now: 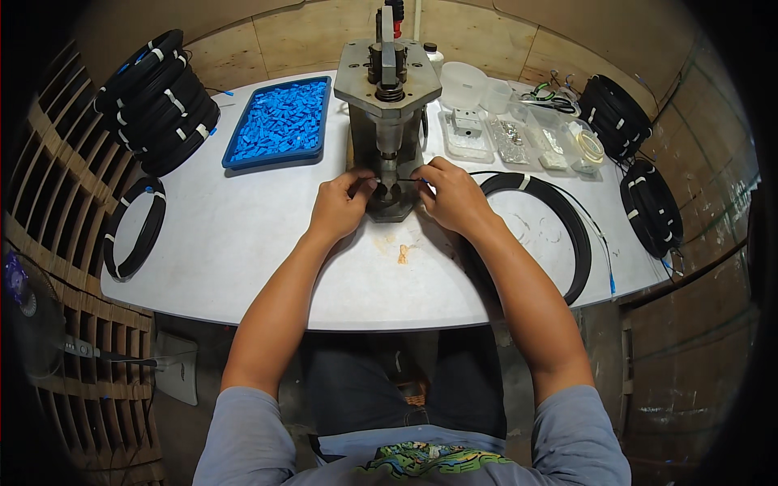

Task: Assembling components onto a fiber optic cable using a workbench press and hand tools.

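A metal bench press (387, 105) stands at the middle of the white table, its ram lowered close to the die at its base. On the left side of the die, my left hand (339, 209) is closed in a pinch; whatever its fingertips hold is too small to make out. From the right, my right hand (455, 197) pinches the thin end of a black cable (407, 180) that points in under the ram. Beside and partly beneath my right forearm lies a coil of black cable (577, 235), tied with white bands, with a loose end tipped in blue.
A blue tray (228, 164) full of small blue pieces lies left of the press. Stacked black cable coils (166, 109) stand far left, with a single coil (151, 235) nearer. At right are clear containers (463, 85) of small parts and more coils (614, 121).
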Available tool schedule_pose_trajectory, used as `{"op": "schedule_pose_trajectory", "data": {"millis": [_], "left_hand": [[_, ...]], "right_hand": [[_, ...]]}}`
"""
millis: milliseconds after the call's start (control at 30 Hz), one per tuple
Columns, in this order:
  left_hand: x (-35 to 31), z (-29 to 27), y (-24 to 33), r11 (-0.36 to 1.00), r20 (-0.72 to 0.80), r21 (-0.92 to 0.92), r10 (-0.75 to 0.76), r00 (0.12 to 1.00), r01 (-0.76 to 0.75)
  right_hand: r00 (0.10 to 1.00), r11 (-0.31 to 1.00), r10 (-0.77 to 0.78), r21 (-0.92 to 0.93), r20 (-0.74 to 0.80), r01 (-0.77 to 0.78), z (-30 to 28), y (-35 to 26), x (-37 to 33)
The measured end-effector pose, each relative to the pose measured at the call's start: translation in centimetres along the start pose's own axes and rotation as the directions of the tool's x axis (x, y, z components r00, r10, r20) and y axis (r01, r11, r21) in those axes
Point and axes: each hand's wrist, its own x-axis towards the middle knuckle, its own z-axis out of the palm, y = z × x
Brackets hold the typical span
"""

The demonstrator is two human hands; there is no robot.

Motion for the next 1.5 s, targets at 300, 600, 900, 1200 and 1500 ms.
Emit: {"op": "schedule_pose_trajectory", "data": {"millis": [300,600,900,1200,1500], "left_hand": [[-0.02,-0.02,0.06,1.0,0.005,-0.011,-0.012,1.0,0.012],[-0.02,-0.07,0.14,1.0,0.008,-0.007,-0.02,1.0,0.02],[0.0,-0.04,0.07,1.0,0.004,-0.009,-0.008,1.0,0.008],[0.01,-0.1,0.11,1.0,0.007,-0.005,-0.007,1.0,0.007],[0.02,-0.02,-0.13,1.0,0.005,-0.009,-0.018,1.0,0.018]], "right_hand": [[0.999,0.999,0.032,-0.007,0.034,-0.032,-0.18,-0.25,-0.03],[0.999,0.999,0.033,-0.006,0.036,-0.033,-0.21,-0.27,-0.04],[0.998,0.999,0.04,0.009,0.047,-0.041,-0.18,-0.26,-0.06],[1.0,1.0,0.016,0.006,0.02,-0.016,-0.1,-0.19,-0.07],[0.998,0.999,0.037,0.01,0.045,-0.037,-0.14,-0.21,-0.04]]}}
